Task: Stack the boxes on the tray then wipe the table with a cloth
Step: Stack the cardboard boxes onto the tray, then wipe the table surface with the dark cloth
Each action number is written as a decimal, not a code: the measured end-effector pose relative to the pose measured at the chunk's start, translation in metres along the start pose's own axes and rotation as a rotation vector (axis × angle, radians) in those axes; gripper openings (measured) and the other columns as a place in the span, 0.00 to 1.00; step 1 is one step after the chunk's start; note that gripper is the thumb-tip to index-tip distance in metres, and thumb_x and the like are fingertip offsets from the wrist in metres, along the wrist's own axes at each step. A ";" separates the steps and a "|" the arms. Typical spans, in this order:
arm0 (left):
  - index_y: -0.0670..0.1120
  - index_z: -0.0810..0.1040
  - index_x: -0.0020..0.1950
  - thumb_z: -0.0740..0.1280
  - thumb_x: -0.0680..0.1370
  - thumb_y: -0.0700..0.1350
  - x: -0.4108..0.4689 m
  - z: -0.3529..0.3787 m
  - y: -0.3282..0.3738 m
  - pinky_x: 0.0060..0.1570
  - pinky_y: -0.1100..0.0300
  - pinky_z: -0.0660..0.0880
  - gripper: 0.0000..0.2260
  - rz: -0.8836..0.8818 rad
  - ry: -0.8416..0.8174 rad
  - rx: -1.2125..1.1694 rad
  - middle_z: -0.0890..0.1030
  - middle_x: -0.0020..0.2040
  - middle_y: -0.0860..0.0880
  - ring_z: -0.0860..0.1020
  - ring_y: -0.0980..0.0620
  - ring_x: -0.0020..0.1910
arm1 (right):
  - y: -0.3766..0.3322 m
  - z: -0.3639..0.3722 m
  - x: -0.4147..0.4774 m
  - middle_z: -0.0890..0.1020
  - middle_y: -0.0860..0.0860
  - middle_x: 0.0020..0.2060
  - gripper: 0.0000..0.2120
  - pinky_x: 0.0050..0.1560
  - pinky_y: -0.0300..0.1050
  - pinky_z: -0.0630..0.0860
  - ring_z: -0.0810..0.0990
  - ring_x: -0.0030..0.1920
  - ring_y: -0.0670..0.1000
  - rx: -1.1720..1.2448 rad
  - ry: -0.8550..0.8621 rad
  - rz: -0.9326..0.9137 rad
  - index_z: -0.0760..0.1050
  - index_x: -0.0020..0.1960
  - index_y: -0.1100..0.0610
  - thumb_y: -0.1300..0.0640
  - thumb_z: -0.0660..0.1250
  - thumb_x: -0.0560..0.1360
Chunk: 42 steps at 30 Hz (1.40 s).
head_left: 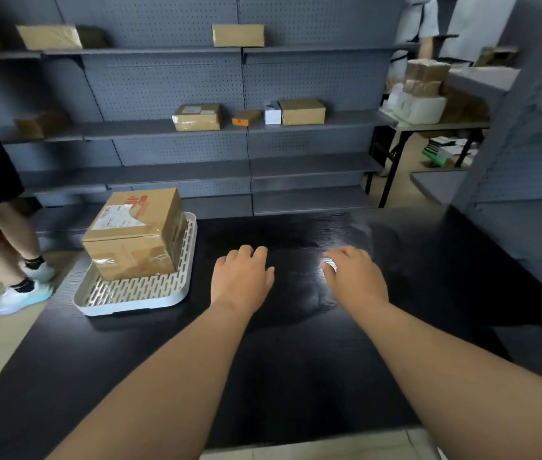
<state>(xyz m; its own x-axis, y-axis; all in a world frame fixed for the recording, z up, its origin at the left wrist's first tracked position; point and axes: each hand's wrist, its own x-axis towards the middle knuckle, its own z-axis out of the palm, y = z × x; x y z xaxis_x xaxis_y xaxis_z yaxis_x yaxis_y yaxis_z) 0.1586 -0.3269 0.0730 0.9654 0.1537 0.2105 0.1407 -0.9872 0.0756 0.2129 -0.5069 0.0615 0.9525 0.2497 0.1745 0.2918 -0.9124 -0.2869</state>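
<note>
Cardboard boxes (133, 235) sit stacked on the white slotted tray (137, 295) near the worktop's (296, 360) far left corner. Both hands hover mid-worktop, holding nothing: left hand (243, 280) loosely curled, right hand (356, 277) spread palm-down. No cloth visible.

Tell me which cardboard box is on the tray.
The large taped box with the white shipping label, sitting on the white slotted tray; every other box sits on the wall shelves.

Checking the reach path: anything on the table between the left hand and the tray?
Nothing. The head view shows only bare dark table between the left hand and the tray holding the box.
</note>
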 end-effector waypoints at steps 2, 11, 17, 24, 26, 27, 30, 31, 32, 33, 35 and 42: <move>0.49 0.68 0.69 0.57 0.80 0.54 0.003 0.002 0.005 0.60 0.52 0.70 0.18 0.032 -0.005 -0.005 0.74 0.64 0.47 0.74 0.47 0.62 | 0.008 -0.001 -0.005 0.74 0.49 0.63 0.16 0.57 0.45 0.69 0.69 0.64 0.52 -0.009 0.005 0.033 0.73 0.66 0.51 0.50 0.57 0.81; 0.48 0.69 0.67 0.58 0.80 0.55 0.009 0.025 0.036 0.57 0.54 0.72 0.18 0.106 -0.005 0.006 0.76 0.61 0.48 0.76 0.49 0.58 | 0.047 0.000 -0.026 0.74 0.51 0.63 0.17 0.58 0.48 0.70 0.70 0.64 0.54 0.040 0.045 0.178 0.73 0.66 0.52 0.50 0.58 0.80; 0.49 0.69 0.68 0.59 0.79 0.55 0.013 0.042 0.086 0.59 0.53 0.72 0.19 0.130 -0.063 0.004 0.75 0.62 0.48 0.75 0.48 0.60 | 0.106 -0.007 -0.036 0.73 0.51 0.65 0.17 0.60 0.49 0.70 0.69 0.66 0.53 0.006 0.050 0.220 0.72 0.67 0.53 0.51 0.59 0.80; 0.48 0.70 0.67 0.58 0.80 0.54 0.026 0.070 0.189 0.56 0.53 0.73 0.18 0.142 -0.118 -0.019 0.75 0.61 0.47 0.76 0.48 0.58 | 0.220 -0.029 -0.039 0.73 0.51 0.65 0.18 0.59 0.48 0.70 0.69 0.65 0.53 -0.066 -0.016 0.178 0.70 0.69 0.52 0.51 0.59 0.80; 0.47 0.70 0.66 0.57 0.80 0.54 0.025 0.079 0.229 0.55 0.53 0.72 0.18 0.161 -0.142 -0.020 0.76 0.61 0.47 0.75 0.47 0.58 | 0.260 -0.038 -0.043 0.73 0.52 0.65 0.18 0.59 0.49 0.71 0.69 0.65 0.54 -0.075 -0.032 0.193 0.70 0.69 0.52 0.51 0.59 0.80; 0.47 0.70 0.66 0.57 0.80 0.54 0.025 0.083 0.249 0.55 0.53 0.71 0.18 0.174 -0.149 -0.017 0.76 0.60 0.47 0.75 0.46 0.57 | 0.278 -0.041 -0.045 0.72 0.52 0.65 0.18 0.59 0.49 0.71 0.69 0.65 0.54 -0.080 -0.047 0.199 0.70 0.69 0.53 0.51 0.59 0.80; 0.47 0.70 0.66 0.57 0.80 0.54 0.022 0.095 0.300 0.54 0.54 0.70 0.18 0.182 -0.167 -0.015 0.76 0.60 0.47 0.75 0.46 0.57 | 0.327 -0.048 -0.050 0.71 0.52 0.67 0.19 0.60 0.50 0.72 0.68 0.67 0.54 -0.092 -0.124 0.195 0.68 0.70 0.52 0.51 0.59 0.80; 0.47 0.70 0.67 0.56 0.80 0.54 0.020 0.099 0.314 0.54 0.54 0.70 0.18 0.172 -0.173 -0.017 0.75 0.60 0.47 0.75 0.46 0.57 | 0.341 -0.049 -0.051 0.70 0.52 0.68 0.20 0.61 0.49 0.72 0.67 0.67 0.54 -0.097 -0.152 0.190 0.67 0.71 0.52 0.51 0.58 0.80; 0.47 0.69 0.67 0.56 0.80 0.54 0.018 0.104 0.326 0.55 0.54 0.70 0.18 0.160 -0.182 -0.019 0.75 0.60 0.47 0.75 0.47 0.58 | 0.353 -0.049 -0.053 0.69 0.51 0.68 0.20 0.61 0.49 0.71 0.66 0.68 0.53 -0.100 -0.178 0.181 0.66 0.71 0.51 0.51 0.58 0.80; 0.47 0.69 0.67 0.56 0.80 0.54 0.017 0.108 0.337 0.55 0.54 0.70 0.18 0.149 -0.193 -0.020 0.75 0.60 0.47 0.75 0.47 0.58 | 0.363 -0.048 -0.054 0.69 0.51 0.69 0.20 0.62 0.48 0.71 0.66 0.68 0.53 -0.097 -0.200 0.172 0.66 0.72 0.51 0.51 0.58 0.80; 0.48 0.69 0.67 0.56 0.80 0.54 0.013 0.117 0.354 0.57 0.54 0.70 0.18 0.133 -0.217 -0.021 0.75 0.61 0.47 0.74 0.47 0.59 | 0.379 -0.044 -0.058 0.68 0.51 0.69 0.20 0.61 0.48 0.72 0.66 0.68 0.53 -0.077 -0.249 0.154 0.65 0.72 0.51 0.50 0.57 0.81; 0.47 0.67 0.69 0.56 0.81 0.54 0.005 0.129 0.371 0.59 0.52 0.70 0.19 0.069 -0.285 -0.011 0.74 0.64 0.47 0.73 0.47 0.62 | 0.393 -0.017 -0.070 0.62 0.53 0.73 0.24 0.68 0.50 0.67 0.63 0.71 0.56 0.015 -0.547 0.083 0.60 0.75 0.50 0.49 0.59 0.80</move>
<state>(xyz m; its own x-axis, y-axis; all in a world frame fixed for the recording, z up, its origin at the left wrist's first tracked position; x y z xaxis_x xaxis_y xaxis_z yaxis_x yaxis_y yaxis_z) 0.2437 -0.6980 -0.0238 0.9955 0.0662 -0.0672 0.0716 -0.9941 0.0813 0.2590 -0.8883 -0.0480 0.8778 0.3130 -0.3627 0.2115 -0.9324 -0.2930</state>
